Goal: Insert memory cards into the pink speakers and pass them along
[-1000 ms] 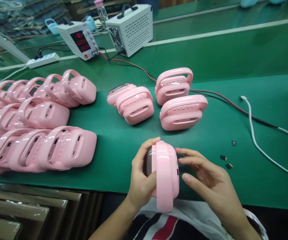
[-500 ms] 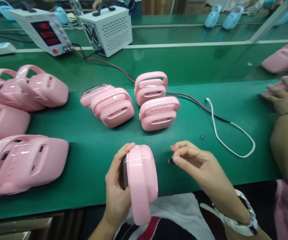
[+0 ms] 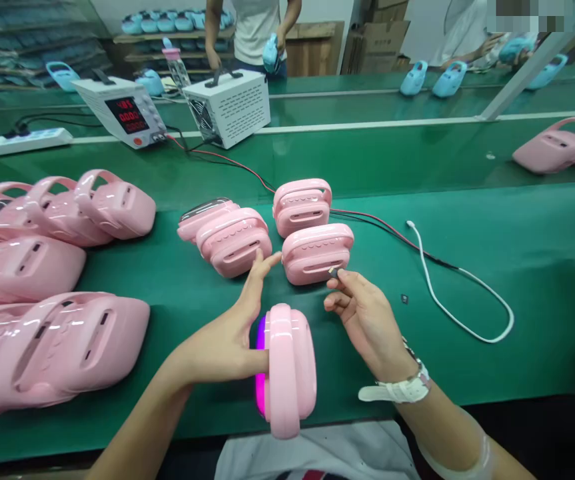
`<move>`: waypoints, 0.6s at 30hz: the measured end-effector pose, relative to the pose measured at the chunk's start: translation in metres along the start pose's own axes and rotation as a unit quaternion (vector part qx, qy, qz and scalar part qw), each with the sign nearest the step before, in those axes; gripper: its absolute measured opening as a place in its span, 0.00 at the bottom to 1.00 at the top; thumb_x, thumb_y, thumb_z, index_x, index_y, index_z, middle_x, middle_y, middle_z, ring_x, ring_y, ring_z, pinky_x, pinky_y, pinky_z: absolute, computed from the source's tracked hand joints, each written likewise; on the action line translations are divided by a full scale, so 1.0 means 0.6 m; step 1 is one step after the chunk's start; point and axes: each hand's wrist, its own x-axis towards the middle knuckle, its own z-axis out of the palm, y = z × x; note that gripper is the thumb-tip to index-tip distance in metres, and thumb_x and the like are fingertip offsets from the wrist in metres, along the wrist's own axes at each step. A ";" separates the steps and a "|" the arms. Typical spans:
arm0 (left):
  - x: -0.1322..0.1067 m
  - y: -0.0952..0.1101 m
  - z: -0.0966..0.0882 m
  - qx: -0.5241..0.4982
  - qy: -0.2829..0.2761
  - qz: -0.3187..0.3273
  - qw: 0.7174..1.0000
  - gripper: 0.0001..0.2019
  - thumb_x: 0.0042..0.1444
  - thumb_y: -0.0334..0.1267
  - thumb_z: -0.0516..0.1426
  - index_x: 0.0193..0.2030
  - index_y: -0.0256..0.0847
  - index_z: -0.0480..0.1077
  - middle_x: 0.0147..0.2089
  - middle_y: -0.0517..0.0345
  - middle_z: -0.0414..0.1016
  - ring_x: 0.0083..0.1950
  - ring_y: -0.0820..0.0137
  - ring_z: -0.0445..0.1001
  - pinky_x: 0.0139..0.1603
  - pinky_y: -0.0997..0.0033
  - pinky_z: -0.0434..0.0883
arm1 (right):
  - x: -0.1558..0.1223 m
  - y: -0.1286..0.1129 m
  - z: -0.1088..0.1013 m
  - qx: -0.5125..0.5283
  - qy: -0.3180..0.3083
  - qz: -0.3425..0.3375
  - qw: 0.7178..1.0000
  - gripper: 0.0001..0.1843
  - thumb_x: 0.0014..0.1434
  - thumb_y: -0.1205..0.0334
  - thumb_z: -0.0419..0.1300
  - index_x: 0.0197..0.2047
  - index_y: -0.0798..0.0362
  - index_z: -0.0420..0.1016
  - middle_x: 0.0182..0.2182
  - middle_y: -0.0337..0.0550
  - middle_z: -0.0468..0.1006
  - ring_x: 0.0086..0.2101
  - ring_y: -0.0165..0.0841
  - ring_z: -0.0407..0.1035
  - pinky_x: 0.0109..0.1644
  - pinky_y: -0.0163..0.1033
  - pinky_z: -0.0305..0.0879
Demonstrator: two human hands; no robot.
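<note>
Screen (image 3: pixel 260 393) of the pink device (image 3: pixel 307 367) at the near edge of the bench (image 3: pixel 467 360) now glows purple, suggesting power is on, while the left hand (image 3: pixel 220 347) is spread, thumb behind the handle (image 3: pixel 283 400), and the right hand (image 3: pixel 364 310) pinches a memory card (image 3: pixel 334 272).

Bench (image 3: pixel 352 393), green-topped, glossy; pale lengthwise rail (image 3: pixel 377 125), behind the bench; slanted grey post (image 3: pixel 517 89), right; whitish wall (image 3: pixel 426 30), rear; cardboard cartons (image 3: pixel 382 45), stacked; brown wooden unit (image 3: pixel 312 52), left of the cartons; tiered shelving (image 3: pixel 177 38), rear left, loaded with blue goods.
</note>
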 end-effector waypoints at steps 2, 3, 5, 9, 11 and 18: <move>0.021 0.003 -0.014 0.000 -0.045 0.028 0.999 0.61 0.39 0.34 0.69 0.73 0.50 0.33 0.77 0.52 0.25 0.75 0.49 0.24 0.71 0.40 0.37 | -0.001 0.010 0.010 0.014 -0.001 -0.016 1.000 0.15 0.45 0.55 0.72 0.28 0.53 0.72 0.24 0.35 0.78 0.19 0.26 0.71 0.25 0.32 0.68; 0.029 0.003 -0.018 0.003 -0.068 0.037 0.997 0.62 0.40 0.34 0.69 0.73 0.50 0.30 0.76 0.54 0.23 0.75 0.50 0.24 0.70 0.40 0.36 | -0.002 0.014 0.015 0.021 0.001 -0.022 1.000 0.15 0.46 0.55 0.71 0.28 0.53 0.72 0.24 0.35 0.78 0.19 0.26 0.71 0.26 0.32 0.68; 0.039 0.001 -0.022 0.017 -0.109 0.050 0.993 0.62 0.42 0.36 0.68 0.72 0.50 0.27 0.76 0.54 0.21 0.75 0.50 0.25 0.70 0.39 0.35 | -0.003 0.019 0.021 0.034 0.010 -0.035 0.999 0.14 0.45 0.56 0.71 0.27 0.53 0.72 0.24 0.35 0.78 0.19 0.26 0.72 0.26 0.31 0.68; 0.019 -0.005 -0.012 0.048 -0.130 0.039 0.990 0.57 0.49 0.39 0.65 0.72 0.51 0.26 0.76 0.57 0.22 0.75 0.52 0.27 0.71 0.40 0.36 | -0.001 0.022 0.027 0.042 0.030 -0.056 0.997 0.12 0.47 0.59 0.71 0.26 0.54 0.72 0.22 0.35 0.78 0.20 0.27 0.73 0.28 0.31 0.70; 0.000 -0.006 -0.009 0.038 -0.118 0.019 0.992 0.51 0.53 0.37 0.62 0.72 0.56 0.29 0.77 0.58 0.28 0.76 0.52 0.34 0.72 0.42 0.42 | 0.000 0.020 0.024 0.041 0.036 -0.061 0.997 0.12 0.47 0.59 0.70 0.26 0.54 0.72 0.21 0.35 0.78 0.21 0.27 0.74 0.29 0.31 0.71; 0.074 -0.021 -0.039 -0.183 0.024 0.066 0.981 0.32 0.49 0.40 0.61 0.64 0.49 0.63 0.58 0.51 0.72 0.64 0.51 0.64 0.66 0.49 0.59 | 0.014 -0.002 0.009 -0.015 0.010 -0.047 0.999 0.15 0.44 0.57 0.72 0.24 0.55 0.70 0.19 0.36 0.77 0.18 0.27 0.72 0.26 0.31 0.69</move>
